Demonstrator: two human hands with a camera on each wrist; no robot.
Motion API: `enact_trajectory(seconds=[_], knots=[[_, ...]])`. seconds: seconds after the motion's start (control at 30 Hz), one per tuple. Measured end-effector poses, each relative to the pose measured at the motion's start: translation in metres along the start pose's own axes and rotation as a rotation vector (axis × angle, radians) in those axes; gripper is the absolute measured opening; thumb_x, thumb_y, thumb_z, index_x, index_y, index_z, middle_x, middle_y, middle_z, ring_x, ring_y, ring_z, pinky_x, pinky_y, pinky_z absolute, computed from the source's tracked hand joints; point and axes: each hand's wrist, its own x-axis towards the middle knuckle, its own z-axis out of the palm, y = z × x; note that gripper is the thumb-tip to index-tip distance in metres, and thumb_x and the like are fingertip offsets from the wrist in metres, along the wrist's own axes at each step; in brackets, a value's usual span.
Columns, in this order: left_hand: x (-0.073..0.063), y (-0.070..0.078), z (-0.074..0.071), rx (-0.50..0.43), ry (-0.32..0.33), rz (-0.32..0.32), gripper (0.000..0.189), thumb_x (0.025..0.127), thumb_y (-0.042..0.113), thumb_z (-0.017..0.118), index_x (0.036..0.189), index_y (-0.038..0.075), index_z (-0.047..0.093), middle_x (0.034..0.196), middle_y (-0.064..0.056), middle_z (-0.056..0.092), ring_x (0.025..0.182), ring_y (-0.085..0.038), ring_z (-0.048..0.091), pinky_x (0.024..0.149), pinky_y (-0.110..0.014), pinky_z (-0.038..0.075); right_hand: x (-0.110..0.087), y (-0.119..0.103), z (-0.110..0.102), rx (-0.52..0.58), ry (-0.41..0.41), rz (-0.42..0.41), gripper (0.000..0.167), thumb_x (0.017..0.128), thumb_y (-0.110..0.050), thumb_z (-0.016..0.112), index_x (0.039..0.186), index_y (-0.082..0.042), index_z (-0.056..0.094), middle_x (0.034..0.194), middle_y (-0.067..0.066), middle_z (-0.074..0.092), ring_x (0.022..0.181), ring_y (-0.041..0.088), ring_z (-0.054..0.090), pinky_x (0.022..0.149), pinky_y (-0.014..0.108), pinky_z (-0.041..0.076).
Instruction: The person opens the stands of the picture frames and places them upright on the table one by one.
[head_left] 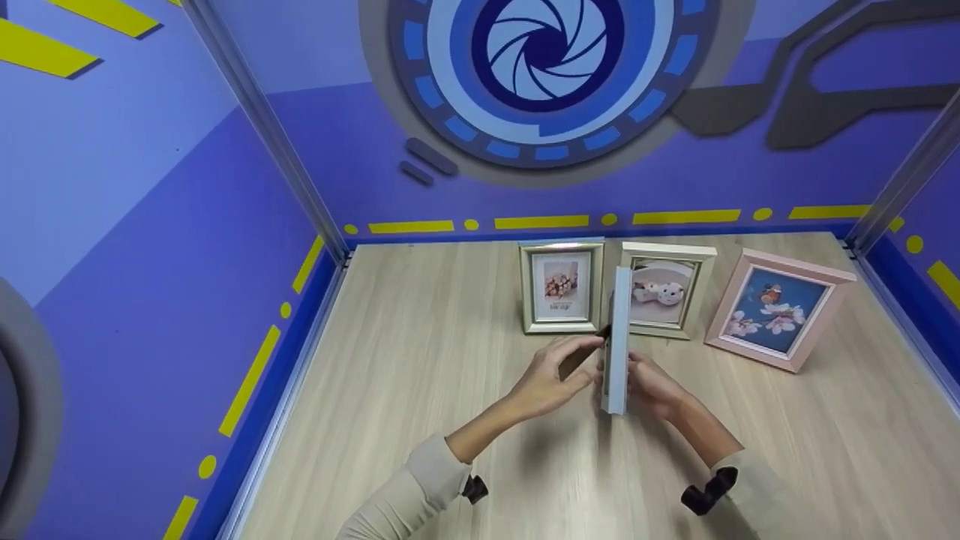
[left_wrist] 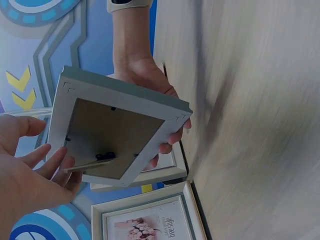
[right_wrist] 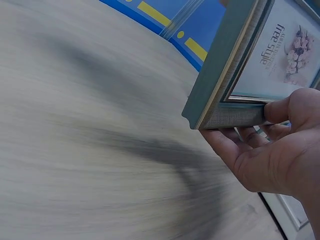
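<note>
A photo frame [head_left: 617, 337] with a pale blue-grey edge stands edge-on between the hands, held above the table. My right hand [head_left: 656, 386] grips its lower border, thumb on the front and fingers behind, in the right wrist view. The front [right_wrist: 285, 60] has a floral picture lettered "free style". In the left wrist view, the brown backing [left_wrist: 115, 132] faces my left hand [left_wrist: 30, 182]. A fold-out stand [left_wrist: 92, 165] sticks out from that backing, and the left fingertips touch its free end. The left thumb stays apart from it.
Three frames stand at the back of the wooden table [head_left: 420, 360]: a gold one [head_left: 525, 300] left, a cream one [head_left: 701, 292] behind the held frame, and a tilted pink one [head_left: 814, 330] right. Blue-purple panels [head_left: 300, 135] wall the table in.
</note>
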Motion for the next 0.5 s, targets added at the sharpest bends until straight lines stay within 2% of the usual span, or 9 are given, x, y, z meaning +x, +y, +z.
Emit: enact_trajectory(seconds=[0.1, 0.2, 0.4, 0.5], knots=[[-0.0009, -0.0012, 0.0018, 0.025, 0.022, -0.015, 0.041, 0.098, 0.019, 0.066, 0.138, 0.008, 0.061, 0.142, -0.008, 0.064, 0.136, -0.022, 0.054, 0.119, -0.037, 0.039, 0.0003, -0.0021, 0.0012, -0.024, 0.041, 0.043, 0.051, 0.109, -0.017, 0.037, 0.155, 0.003, 0.028, 0.106, -0.005, 0.069, 0.108, 0.015, 0.068, 0.089, 0.029, 0.055], [-0.0015, -0.0020, 0.0021, 0.035, 0.049, -0.030, 0.041, 0.099, 0.024, 0.066, 0.137, 0.008, 0.063, 0.141, -0.008, 0.064, 0.135, -0.022, 0.055, 0.118, -0.038, 0.040, 0.0007, -0.0039, 0.0024, -0.036, 0.070, 0.073, 0.058, 0.110, -0.022, 0.038, 0.162, -0.003, 0.019, 0.112, -0.002, 0.068, 0.115, 0.020, 0.066, 0.091, 0.031, 0.055], [-0.0015, -0.0029, 0.0012, 0.059, 0.049, -0.044, 0.043, 0.099, 0.027, 0.067, 0.137, 0.008, 0.063, 0.143, -0.010, 0.063, 0.136, -0.023, 0.054, 0.118, -0.040, 0.040, 0.0006, -0.0061, 0.0028, -0.048, 0.098, 0.092, 0.065, 0.112, -0.030, 0.036, 0.165, -0.008, 0.005, 0.131, 0.005, 0.060, 0.113, 0.015, 0.063, 0.094, 0.037, 0.055], [-0.0021, -0.0048, 0.0014, 0.054, 0.031, -0.075, 0.046, 0.098, 0.029, 0.068, 0.139, 0.008, 0.061, 0.143, -0.009, 0.063, 0.137, -0.023, 0.054, 0.118, -0.039, 0.040, 0.0001, -0.0065, 0.0021, -0.053, 0.090, 0.084, 0.066, 0.112, -0.032, 0.034, 0.165, -0.008, 0.003, 0.133, 0.006, 0.057, 0.112, 0.013, 0.062, 0.094, 0.038, 0.054]])
